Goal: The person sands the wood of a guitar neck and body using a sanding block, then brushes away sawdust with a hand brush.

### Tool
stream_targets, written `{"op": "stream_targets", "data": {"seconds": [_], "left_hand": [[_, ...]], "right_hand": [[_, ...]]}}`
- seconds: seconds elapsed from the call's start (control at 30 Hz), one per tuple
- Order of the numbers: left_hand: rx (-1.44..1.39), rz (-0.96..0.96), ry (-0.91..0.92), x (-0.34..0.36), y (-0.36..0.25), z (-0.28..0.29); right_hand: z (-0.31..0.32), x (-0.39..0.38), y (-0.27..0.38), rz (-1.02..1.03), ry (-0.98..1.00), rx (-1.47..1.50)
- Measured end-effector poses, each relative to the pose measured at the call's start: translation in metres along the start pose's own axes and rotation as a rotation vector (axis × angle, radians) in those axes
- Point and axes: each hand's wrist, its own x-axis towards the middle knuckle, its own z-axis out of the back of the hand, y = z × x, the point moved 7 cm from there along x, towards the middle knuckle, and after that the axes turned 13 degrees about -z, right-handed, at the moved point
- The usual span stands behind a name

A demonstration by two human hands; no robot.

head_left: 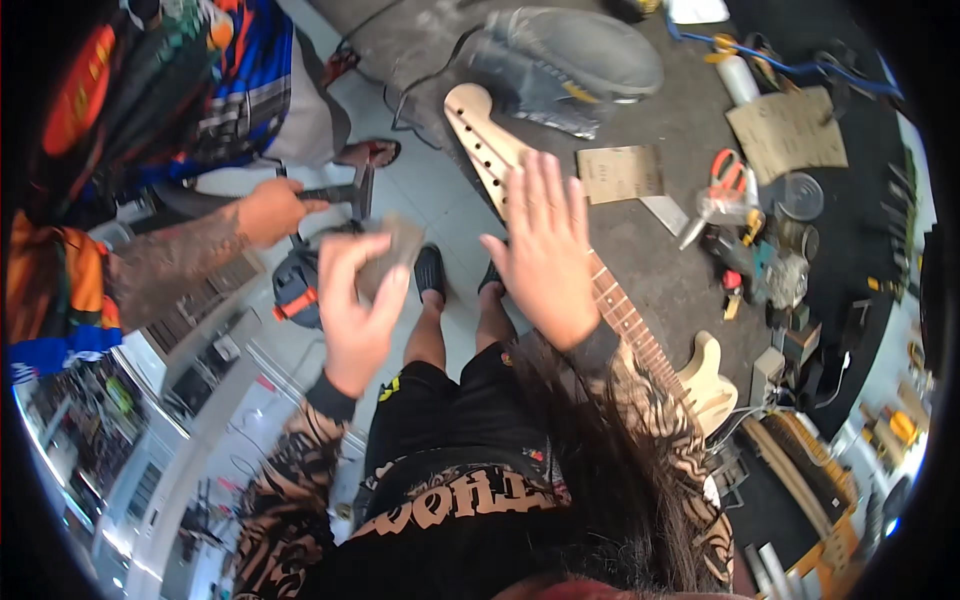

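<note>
From my remote station, I see the long pale wooden guitar neck (pixel 622 308) along the edge of the flat grey surface (pixel 655 262). Right of its far end lies the clear, crinkled plastic bag (pixel 558 92); nearer its right side, the brown rectangular paper sheet (pixel 612 172); farther right, the orange-handled metal scissors (pixel 722 170).

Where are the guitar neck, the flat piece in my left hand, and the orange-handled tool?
Guitar neck (pixel 624 313): head view, on the fretted face.
Flat piece (pixel 404 243), in the left hand (pixel 356 318): head view, on its blurred face.
Orange-handled tool (pixel 739 180): head view, on the handle.
</note>
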Motion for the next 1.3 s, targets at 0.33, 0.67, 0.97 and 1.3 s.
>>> {"op": "stream_targets", "data": {"seconds": [0.33, 0.67, 0.97, 1.3], "left_hand": [[-0.431, 0.481, 0.015, -0.103, -0.064, 0.067], [-0.483, 0.237, 0.261, -0.052, -0.105, 0.062], [-0.219, -0.36, 0.885, -0.059, -0.235, -0.056], [-0.155, -0.304, 1.31, -0.069, -0.265, -0.215]], "right_hand": [[-0.064, -0.01, 0.055, 0.342, 0.15, 0.384], [0.01, -0.218, -0.019, -0.262, 0.203, 0.817], [0.121, -0.26, -0.03, -0.151, 0.163, 1.338], [0.14, -0.325, -0.154, -0.247, -0.043, 1.021]]}}
